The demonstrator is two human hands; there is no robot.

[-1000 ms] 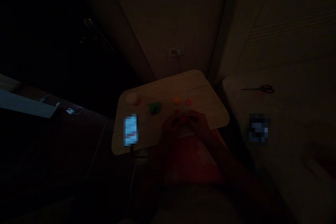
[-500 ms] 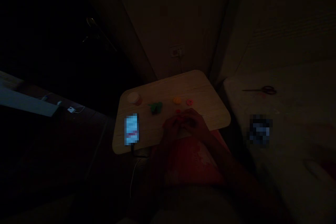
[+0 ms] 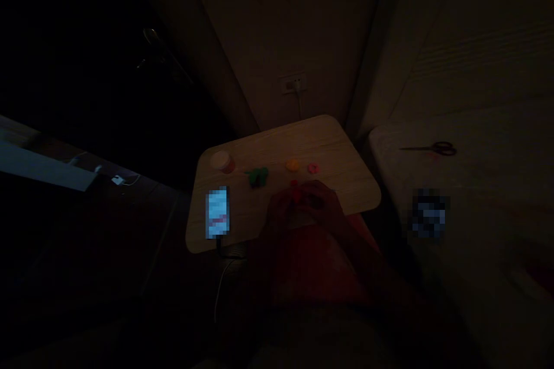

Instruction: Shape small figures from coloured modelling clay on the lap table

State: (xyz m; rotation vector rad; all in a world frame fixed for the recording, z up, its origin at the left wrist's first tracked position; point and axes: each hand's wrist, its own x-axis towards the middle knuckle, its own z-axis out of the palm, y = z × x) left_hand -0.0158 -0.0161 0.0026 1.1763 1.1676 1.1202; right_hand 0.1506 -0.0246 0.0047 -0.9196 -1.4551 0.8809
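Writing check: the phone (image 3: 217, 213) on the left of the wood-grain table (image 3: 350, 184) has a lit screen, but it's pixelated, so text and any brand can't be read. The dark object (image 3: 428, 213) on the pale surface (image 3: 480, 179) to the right is pixelated too; can't identify it. The tub (image 3: 222, 161) at the far left of the tabletop is too dim to read any label.

Hands: both at the near edge of the table, close together, very dark. Left hand (image 3: 280, 206) is curled inward, fingertips toward the right hand (image 3: 324, 202), which is bent over with fingers arched and a dark gap under the palm. A bit of red material (image 3: 296, 195) shows between the fingertips, touching or nearly so; can't tell which hand has hold of it, or how tightly either is closed.

Just beyond the fingers sits a small red piece (image 3: 294, 183). Past that, side by side and slightly apart: an orange lump (image 3: 293, 166) and a pink ring-shaped piece (image 3: 313, 168). Green lump (image 3: 258, 177) is left of those, between the orange one and the tub.

Black cable (image 3: 219, 245) runs from the phone's near end over the table edge. Scissors (image 3: 439, 148) lie on the pale surface. Wall socket (image 3: 293, 83) behind the table has a plug in it, cord hanging down.
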